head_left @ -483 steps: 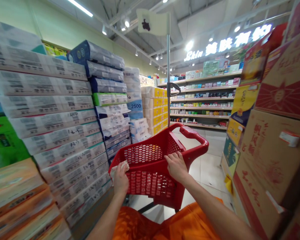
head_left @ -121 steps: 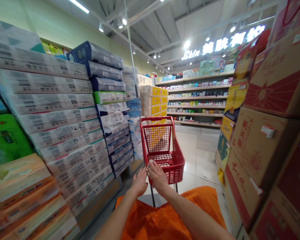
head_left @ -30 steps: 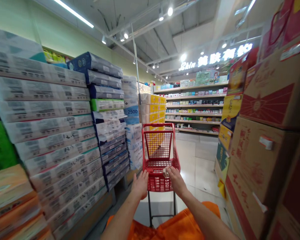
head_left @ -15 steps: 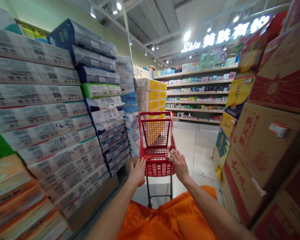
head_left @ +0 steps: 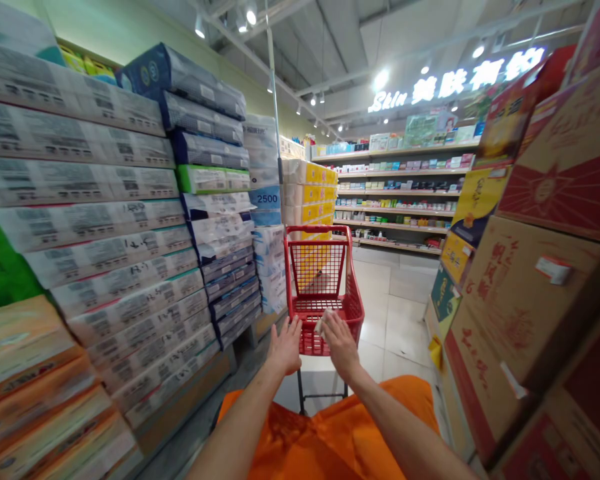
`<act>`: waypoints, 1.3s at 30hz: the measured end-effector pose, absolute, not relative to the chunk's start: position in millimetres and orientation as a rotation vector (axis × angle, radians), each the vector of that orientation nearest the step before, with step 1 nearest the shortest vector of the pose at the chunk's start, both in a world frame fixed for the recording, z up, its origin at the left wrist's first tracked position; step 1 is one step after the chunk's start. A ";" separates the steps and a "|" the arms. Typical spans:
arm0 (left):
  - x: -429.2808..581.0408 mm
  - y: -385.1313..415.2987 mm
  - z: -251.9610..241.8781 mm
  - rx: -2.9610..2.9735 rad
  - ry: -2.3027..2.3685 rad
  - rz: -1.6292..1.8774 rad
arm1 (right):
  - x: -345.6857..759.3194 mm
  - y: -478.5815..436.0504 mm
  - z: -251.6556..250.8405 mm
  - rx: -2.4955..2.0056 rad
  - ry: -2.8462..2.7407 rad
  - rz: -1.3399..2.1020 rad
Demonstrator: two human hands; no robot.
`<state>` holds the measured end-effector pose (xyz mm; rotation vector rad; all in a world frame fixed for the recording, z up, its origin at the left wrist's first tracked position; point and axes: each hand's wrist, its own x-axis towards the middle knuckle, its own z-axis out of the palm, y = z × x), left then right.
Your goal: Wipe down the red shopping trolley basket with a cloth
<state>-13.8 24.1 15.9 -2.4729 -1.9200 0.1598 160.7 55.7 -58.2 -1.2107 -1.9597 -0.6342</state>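
A red plastic shopping cart (head_left: 354, 303) on dark legs stands directly before me. My right hand (head_left: 342, 345) presses a crumpled whitish cloth (head_left: 321, 325) on the near rim of its basket, around the middle. Part of the cloth is hidden under the fingers, and whether it is fabric or paper is unclear. At the basket's near left corner is my left hand (head_left: 285, 347), fingers stretched out and apart. Its fingertips touch or nearly touch the rim, and it holds nothing.
Tall stacks of wrapped paper packs (head_left: 130, 253) line the left side. Cardboard cartons (head_left: 510, 287) are piled on the right. Yellow-and-white packs (head_left: 316, 193) stand beyond the cart, and stocked shelves (head_left: 395, 173) run across the back. Pale floor tiles (head_left: 380, 287) lie between.
My right hand has slid left with the cloth, from the near right corner of the cart toward the middle of the rim. My left hand stays by the left corner. The view has shifted slightly.
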 end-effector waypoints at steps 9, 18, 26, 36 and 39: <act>-11.3 22.4 12.5 -2.444 -1.953 0.165 | 198.9 53.0 -60.3 -1.339 -1.849 -0.681; -14.5 24.5 5.5 -2.407 -1.945 0.074 | 171.0 61.6 -62.7 -1.160 -1.970 -0.643; -10.2 25.2 3.2 -2.418 -2.004 0.063 | 164.6 54.1 -65.1 -1.185 -1.910 -0.663; -25.2 24.8 3.9 -2.368 -2.073 0.079 | 180.8 54.4 -63.9 -1.276 -1.847 -0.600; -24.6 26.6 2.6 -2.383 -2.041 0.105 | 150.6 55.2 -61.5 -1.216 -1.900 -0.566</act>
